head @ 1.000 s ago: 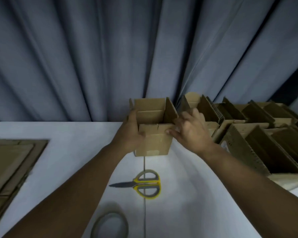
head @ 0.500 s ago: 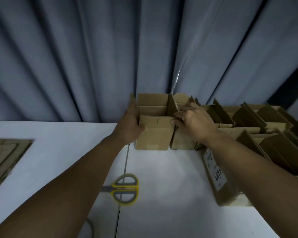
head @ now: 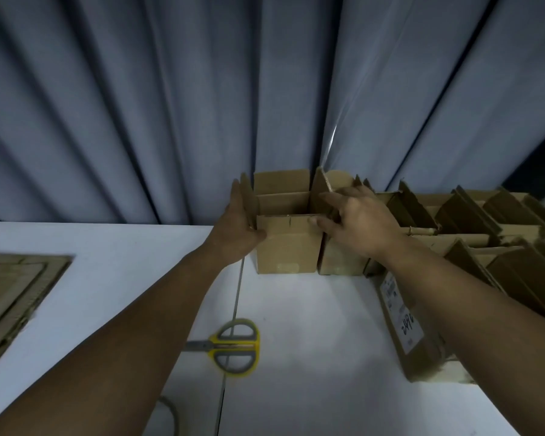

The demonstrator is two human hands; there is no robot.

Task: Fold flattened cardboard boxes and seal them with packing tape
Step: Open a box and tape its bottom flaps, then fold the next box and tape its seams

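Carton (head: 287, 247): open-topped, standing at the far edge of the table (head: 107, 262), touching the finished row (head: 453, 228).
Left hand (head: 236, 228): flat, fingers straight, pressing the left wall.
Right hand (head: 359, 221): pinching the right front corner, thumb outside.
Doing it well: I should square it flush with its neighbour, keep the flaps upright, and release gently.
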